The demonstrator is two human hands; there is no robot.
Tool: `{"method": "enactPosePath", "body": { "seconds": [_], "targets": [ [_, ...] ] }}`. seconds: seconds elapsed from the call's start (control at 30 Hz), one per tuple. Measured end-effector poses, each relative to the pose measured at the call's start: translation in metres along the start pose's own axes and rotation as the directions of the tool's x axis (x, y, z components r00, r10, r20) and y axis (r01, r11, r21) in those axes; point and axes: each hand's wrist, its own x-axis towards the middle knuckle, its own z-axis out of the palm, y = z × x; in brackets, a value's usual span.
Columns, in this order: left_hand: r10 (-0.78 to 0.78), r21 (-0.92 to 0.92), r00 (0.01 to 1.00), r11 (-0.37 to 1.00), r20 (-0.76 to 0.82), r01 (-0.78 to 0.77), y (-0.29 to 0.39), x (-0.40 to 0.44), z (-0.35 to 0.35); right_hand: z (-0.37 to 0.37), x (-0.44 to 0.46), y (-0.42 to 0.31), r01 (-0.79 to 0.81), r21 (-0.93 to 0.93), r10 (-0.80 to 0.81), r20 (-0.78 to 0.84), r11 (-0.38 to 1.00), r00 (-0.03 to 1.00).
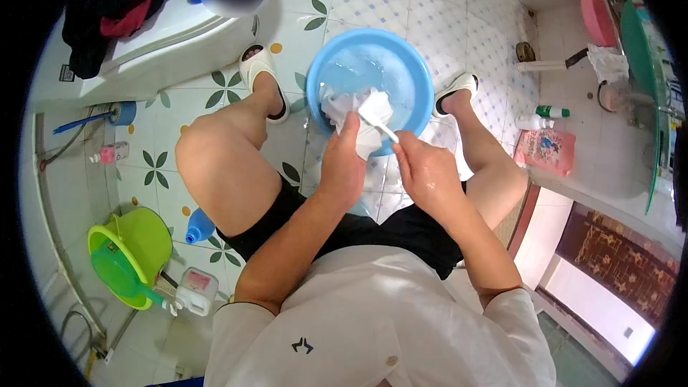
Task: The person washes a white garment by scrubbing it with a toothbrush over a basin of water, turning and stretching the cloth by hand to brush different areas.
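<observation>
A bunched white cloth [337,106] hangs over the near side of a round blue basin [423,64] that holds sudsy water. My left hand [342,165] is closed around the lower part of this cloth, thumb up along it. My right hand [430,175] looks wet and grips the handle of a small white brush [378,121]. The brush head lies against the cloth, so its bristles are hidden. Both hands are close together at the basin's near rim, between my knees.
On the left stand a lime-green bucket [154,244] with a green dipper [115,270], a white jug [196,291] and a blue bottle [200,226]. A pink pouch [546,152] and small bottles line the right wall. Dark clothes [93,21] drape over the white tub [161,54].
</observation>
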Motion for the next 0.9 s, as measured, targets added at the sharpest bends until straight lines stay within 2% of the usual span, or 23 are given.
{"method": "enactPosePath", "body": {
  "seconds": [0.1,0.13,0.27,0.37,0.43,0.5,0.53,0.6,0.73,0.8,0.83,0.9],
  "targets": [
    [-0.012,0.011,0.999,1.0,0.029,0.012,-0.001,0.002,-0.001,0.006,0.004,0.014,-0.089,-0.053,0.091,0.031,0.995,0.995],
    [-0.013,0.017,0.999,1.0,0.029,0.013,-0.002,0.003,-0.002,0.007,0.007,0.016,-0.102,-0.081,0.102,-0.007,0.991,0.995],
    [-0.025,-0.01,1.0,1.0,0.003,0.025,0.001,0.002,-0.002,0.003,0.002,0.005,-0.022,0.009,0.022,0.001,1.0,1.0],
    [-0.032,0.032,0.998,0.999,0.049,0.031,0.001,0.001,-0.002,0.007,0.008,0.02,-0.108,-0.054,0.107,-0.015,0.993,0.994],
    [-0.018,0.01,0.999,1.0,0.047,0.017,0.005,0.001,0.003,0.004,0.012,0.018,-0.126,-0.028,0.126,-0.013,0.992,0.992],
    [-0.019,-0.013,0.999,1.0,0.043,0.02,0.004,-0.001,0.004,-0.001,0.009,0.013,-0.122,0.157,0.124,-0.006,0.98,0.992],
    [-0.027,-0.023,0.999,0.999,0.045,0.028,0.004,0.001,0.003,-0.004,0.009,0.013,-0.121,0.155,0.124,-0.008,0.98,0.992],
    [-0.033,-0.034,0.999,0.999,0.044,0.034,0.004,0.002,0.001,-0.007,0.011,0.011,-0.284,0.303,0.278,0.064,0.91,0.958],
    [-0.025,-0.02,0.999,0.999,0.048,0.026,0.003,0.002,0.0,-0.003,0.008,0.007,-0.264,0.29,0.25,0.084,0.92,0.964],
    [-0.029,-0.012,0.998,0.999,0.061,0.029,0.002,0.002,-0.001,0.005,0.007,0.006,-0.154,0.247,0.142,0.066,0.957,0.988],
    [-0.034,-0.002,0.996,0.999,0.079,0.035,0.003,0.002,-0.001,0.007,0.009,0.01,-0.153,0.246,0.141,0.067,0.957,0.988],
    [-0.039,0.009,0.995,0.999,0.097,0.038,0.003,0.002,-0.002,0.01,0.016,0.016,-0.17,0.092,0.172,-0.012,0.981,0.985]
  ]
}}
